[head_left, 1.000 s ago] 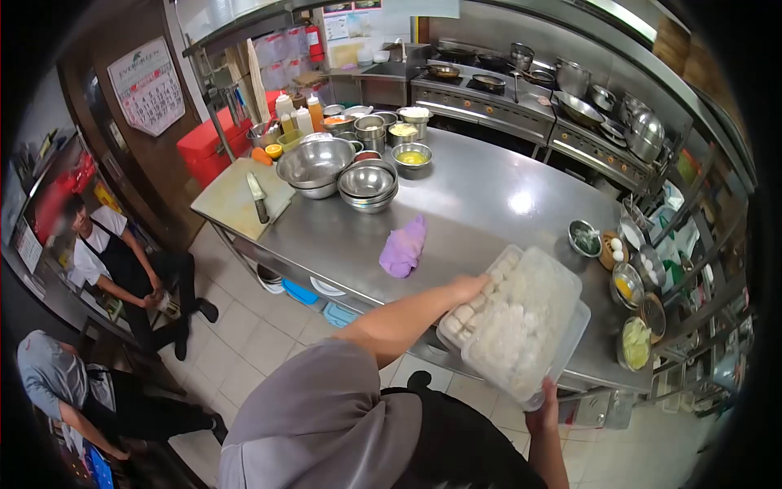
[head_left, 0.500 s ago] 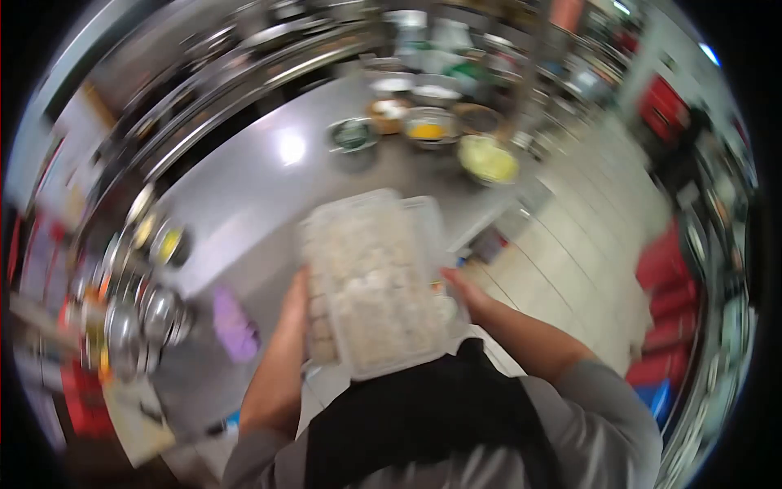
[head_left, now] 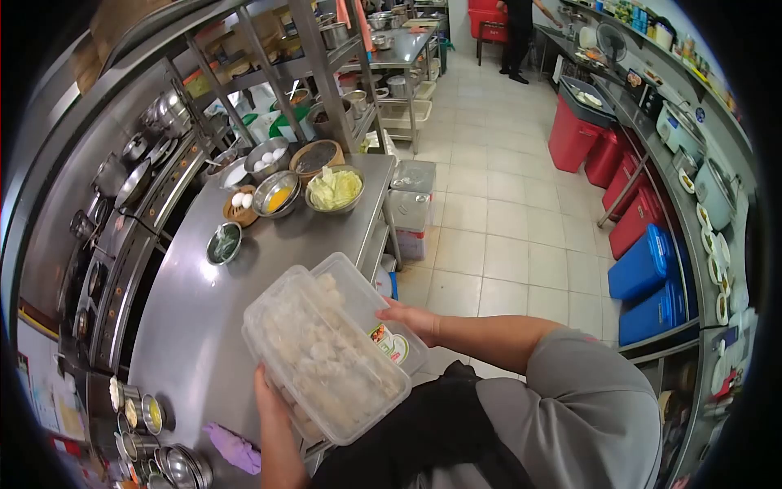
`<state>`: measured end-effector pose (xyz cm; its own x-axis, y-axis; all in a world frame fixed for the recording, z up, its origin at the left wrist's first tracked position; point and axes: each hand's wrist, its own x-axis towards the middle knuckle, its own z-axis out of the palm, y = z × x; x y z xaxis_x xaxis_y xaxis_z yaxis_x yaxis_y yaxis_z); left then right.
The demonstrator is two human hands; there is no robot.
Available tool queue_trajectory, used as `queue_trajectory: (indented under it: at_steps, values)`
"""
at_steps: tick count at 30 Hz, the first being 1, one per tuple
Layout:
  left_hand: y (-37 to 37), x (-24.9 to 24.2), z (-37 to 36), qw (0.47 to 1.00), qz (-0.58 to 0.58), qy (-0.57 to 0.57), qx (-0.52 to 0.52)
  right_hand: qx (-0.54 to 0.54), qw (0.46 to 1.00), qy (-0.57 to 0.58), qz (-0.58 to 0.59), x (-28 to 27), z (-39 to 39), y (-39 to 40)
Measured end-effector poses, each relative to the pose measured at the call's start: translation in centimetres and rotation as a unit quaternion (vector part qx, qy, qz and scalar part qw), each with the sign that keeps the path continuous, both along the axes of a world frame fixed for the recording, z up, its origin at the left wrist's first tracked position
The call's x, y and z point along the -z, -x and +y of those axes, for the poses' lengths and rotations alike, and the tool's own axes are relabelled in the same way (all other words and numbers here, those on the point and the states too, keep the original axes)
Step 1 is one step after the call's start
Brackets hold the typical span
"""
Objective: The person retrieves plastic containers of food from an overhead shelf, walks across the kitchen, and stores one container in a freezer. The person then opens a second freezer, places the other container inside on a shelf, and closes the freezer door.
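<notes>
I hold a clear plastic container [head_left: 326,354] full of pale dumpling-like pieces in front of my chest, over the edge of the steel table [head_left: 191,326]. A second clear tub with a label sticker sits nested under it. My left hand [head_left: 269,391] grips its near end from below. My right hand [head_left: 411,318] grips the far side by the label.
Bowls of chopped cabbage [head_left: 334,189], yellow liquid [head_left: 277,197], eggs [head_left: 240,202] and greens [head_left: 223,242] stand at the table's far end. A purple cloth [head_left: 235,448] and steel bowls lie nearby. Red bins [head_left: 580,130] and blue bins [head_left: 648,273] line the tiled aisle; a person [head_left: 515,33] stands far off.
My view has swung round from the table's far side toward the aisle. The container has moved off the tabletop edge and closer to my chest, still in both hands.
</notes>
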<state>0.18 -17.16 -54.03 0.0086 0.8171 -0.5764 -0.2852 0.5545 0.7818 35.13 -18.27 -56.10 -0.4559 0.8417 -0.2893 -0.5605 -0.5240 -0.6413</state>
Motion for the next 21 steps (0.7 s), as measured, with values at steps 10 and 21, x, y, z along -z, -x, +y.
queue_trajectory:
  at_steps: [10, 21]
  values:
    - [-4.4, -4.8, -1.4, 0.989, -0.066, -0.116, 0.063, 0.053, 0.998, -0.017, 0.004, -4.4, -2.0, -3.3]
    - [-13.1, -5.3, -0.8, 0.968, -0.081, -0.147, 0.188, 0.171, 0.985, -0.013, -0.025, -10.0, -10.2, -11.8]
